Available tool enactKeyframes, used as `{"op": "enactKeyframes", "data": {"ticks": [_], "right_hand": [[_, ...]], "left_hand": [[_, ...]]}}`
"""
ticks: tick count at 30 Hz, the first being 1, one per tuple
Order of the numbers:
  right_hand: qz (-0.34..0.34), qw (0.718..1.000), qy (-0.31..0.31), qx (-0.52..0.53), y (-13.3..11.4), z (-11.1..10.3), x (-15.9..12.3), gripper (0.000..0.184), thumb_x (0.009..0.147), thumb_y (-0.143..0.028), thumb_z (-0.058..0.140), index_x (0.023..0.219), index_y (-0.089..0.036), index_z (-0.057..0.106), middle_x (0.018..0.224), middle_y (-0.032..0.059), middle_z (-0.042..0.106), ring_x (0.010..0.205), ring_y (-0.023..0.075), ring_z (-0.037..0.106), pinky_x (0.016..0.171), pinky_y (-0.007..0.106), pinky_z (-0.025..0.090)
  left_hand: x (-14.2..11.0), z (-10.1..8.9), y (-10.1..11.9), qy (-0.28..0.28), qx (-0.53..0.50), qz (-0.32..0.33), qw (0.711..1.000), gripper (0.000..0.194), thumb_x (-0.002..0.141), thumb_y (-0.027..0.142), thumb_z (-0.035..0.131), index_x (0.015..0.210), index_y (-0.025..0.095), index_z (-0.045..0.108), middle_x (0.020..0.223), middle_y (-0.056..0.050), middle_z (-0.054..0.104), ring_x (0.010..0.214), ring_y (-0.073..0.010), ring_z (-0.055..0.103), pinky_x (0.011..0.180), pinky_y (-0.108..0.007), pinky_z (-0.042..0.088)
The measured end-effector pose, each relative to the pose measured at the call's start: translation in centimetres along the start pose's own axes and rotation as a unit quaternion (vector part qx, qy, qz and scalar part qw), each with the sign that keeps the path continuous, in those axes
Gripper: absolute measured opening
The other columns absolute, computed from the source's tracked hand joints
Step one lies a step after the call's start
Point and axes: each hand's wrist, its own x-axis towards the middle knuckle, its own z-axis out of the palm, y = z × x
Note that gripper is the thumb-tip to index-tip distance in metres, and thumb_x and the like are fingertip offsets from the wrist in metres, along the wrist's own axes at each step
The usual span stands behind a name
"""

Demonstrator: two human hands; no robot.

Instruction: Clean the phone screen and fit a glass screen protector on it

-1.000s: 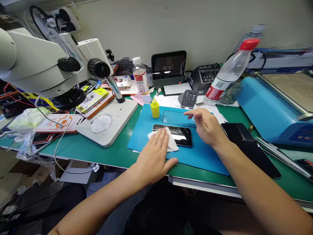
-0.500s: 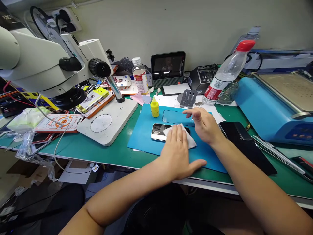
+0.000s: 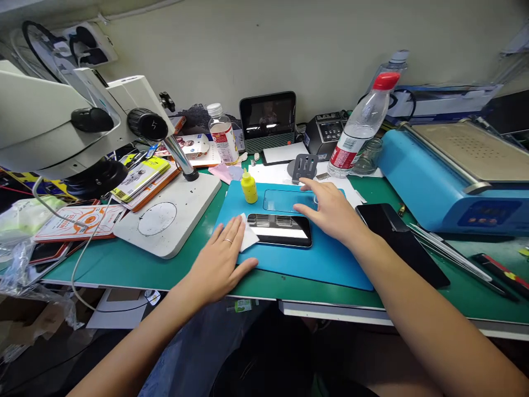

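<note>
My left hand (image 3: 221,260) lies flat with its fingers stretched out, pressing on a white wipe (image 3: 248,237) at the left end of a phone (image 3: 285,230). The phone rests screen up on a blue mat (image 3: 285,264), its glossy black screen reflecting light. My right hand (image 3: 330,212) hovers above the mat's right part, fingers apart and holding nothing I can see. Behind the phone lies a clear glass screen protector (image 3: 285,200), partly hidden by this hand. A small yellow dropper bottle (image 3: 249,187) stands at the mat's back left.
A microscope (image 3: 140,124) with a white base (image 3: 165,220) stands at left. At right are a blue heating machine (image 3: 446,187), a black sheet (image 3: 405,242) and tweezers (image 3: 454,256). A red-capped bottle (image 3: 359,132) and a phone stand (image 3: 305,167) are behind the mat.
My left hand and the wipe have slid left across the phone to its left end, uncovering the screen. My right hand's fingers have spread wider. The view has turned slightly right.
</note>
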Motion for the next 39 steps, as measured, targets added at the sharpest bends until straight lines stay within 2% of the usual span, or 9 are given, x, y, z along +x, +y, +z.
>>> {"op": "enactKeyframes", "data": {"ticks": [4, 6, 8, 11, 15, 20, 25, 33, 39], "right_hand": [[0.025, 0.998, -0.048, -0.029, 0.5, 0.0, -0.1, 0.071, 0.090, -0.046, 0.064, 0.154, -0.019, 0.047, 0.149, 0.0171, 0.059, 0.137, 0.0425, 0.051, 0.109, 0.062, 0.044], [0.038, 0.997, -0.063, -0.039, 0.6, -0.1, 0.0, 0.073, 0.092, -0.047, 0.061, 0.155, -0.016, 0.044, 0.154, 0.0185, 0.055, 0.140, 0.0427, 0.049, 0.111, 0.062, 0.043], [0.049, 0.995, -0.074, -0.046, 0.7, -0.2, 0.1, 0.075, 0.092, -0.049, 0.060, 0.156, -0.015, 0.043, 0.156, 0.0189, 0.052, 0.142, 0.0428, 0.048, 0.113, 0.062, 0.042], [0.064, 0.993, -0.089, -0.048, 0.8, -0.4, 0.3, 0.081, 0.089, -0.052, 0.063, 0.157, -0.015, 0.041, 0.159, 0.0186, 0.050, 0.143, 0.0435, 0.047, 0.113, 0.061, 0.044], [0.073, 0.991, -0.113, -0.024, 1.1, -0.6, 1.0, 0.082, 0.087, -0.055, 0.067, 0.157, -0.020, 0.043, 0.161, 0.0148, 0.049, 0.145, 0.0406, 0.047, 0.116, 0.059, 0.043], [0.061, 0.988, -0.138, -0.011, 2.0, -0.6, 1.8, 0.089, 0.081, -0.057, 0.074, 0.158, -0.024, 0.044, 0.155, 0.0133, 0.055, 0.141, 0.0402, 0.050, 0.114, 0.062, 0.044], [-0.002, 0.993, -0.114, 0.010, 2.6, -0.2, 1.7, 0.083, 0.085, -0.054, 0.072, 0.158, -0.029, 0.043, 0.143, 0.0098, 0.066, 0.132, 0.0377, 0.058, 0.109, 0.061, 0.047], [-0.064, 0.996, -0.062, -0.014, 2.1, -0.8, 1.3, 0.072, 0.087, -0.056, 0.069, 0.150, -0.021, 0.056, 0.139, 0.0137, 0.069, 0.125, 0.0381, 0.065, 0.105, 0.057, 0.053], [-0.089, 0.996, 0.012, 0.027, 0.8, -1.8, 0.5, 0.066, 0.088, -0.049, 0.073, 0.148, -0.026, 0.055, 0.138, 0.0097, 0.069, 0.126, 0.0345, 0.065, 0.108, 0.055, 0.053]], "left_hand": [[0.5, -0.8, -2.5, 0.006, 0.027, 0.022, 0.999, 0.075, 0.104, 0.063, 0.038, 0.158, 0.010, 0.039, 0.167, -0.017, 0.035, 0.158, -0.0402, 0.024, 0.125, -0.061, 0.032], [1.4, -1.6, -3.5, 0.007, 0.033, 0.057, 0.998, 0.067, 0.104, 0.059, 0.045, 0.149, 0.010, 0.052, 0.161, -0.019, 0.045, 0.153, -0.0401, 0.035, 0.122, -0.058, 0.038], [2.1, -2.3, -4.6, 0.020, 0.025, 0.106, 0.994, 0.046, 0.106, 0.045, 0.046, 0.136, 0.014, 0.064, 0.149, -0.016, 0.060, 0.139, -0.0349, 0.056, 0.113, -0.052, 0.050], [2.3, -3.3, -6.3, 0.078, 0.004, 0.124, 0.989, 0.034, 0.107, 0.027, 0.043, 0.116, 0.018, 0.074, 0.124, -0.011, 0.076, 0.108, -0.0270, 0.073, 0.093, -0.044, 0.061], [2.5, -4.7, -7.8, 0.168, -0.015, 0.088, 0.982, 0.028, 0.104, 0.028, 0.050, 0.110, 0.019, 0.076, 0.114, -0.008, 0.079, 0.101, -0.0257, 0.074, 0.086, -0.041, 0.061], [5.4, -5.3, -6.5, 0.211, 0.010, 0.149, 0.966, 0.033, 0.102, 0.042, 0.054, 0.104, 0.016, 0.075, 0.107, -0.011, 0.078, 0.092, -0.0262, 0.072, 0.078, -0.040, 0.057], [8.6, -4.2, -3.9, 0.286, -0.001, 0.252, 0.924, 0.029, 0.103, 0.035, 0.051, 0.104, 0.015, 0.071, 0.084, -0.006, 0.076, 0.070, -0.0181, 0.067, 0.065, -0.031, 0.050], [7.9, -1.5, -3.9, 0.242, -0.131, 0.138, 0.951, 0.020, 0.100, 0.031, 0.055, 0.099, 0.017, 0.070, 0.075, -0.001, 0.070, 0.071, -0.0158, 0.066, 0.068, -0.028, 0.048], [8.1, -1.6, -3.9, 0.250, -0.158, 0.113, 0.948, 0.038, 0.095, 0.054, 0.066, 0.099, 0.017, 0.070, 0.080, -0.003, 0.071, 0.077, -0.0188, 0.065, 0.071, -0.031, 0.050]]}}
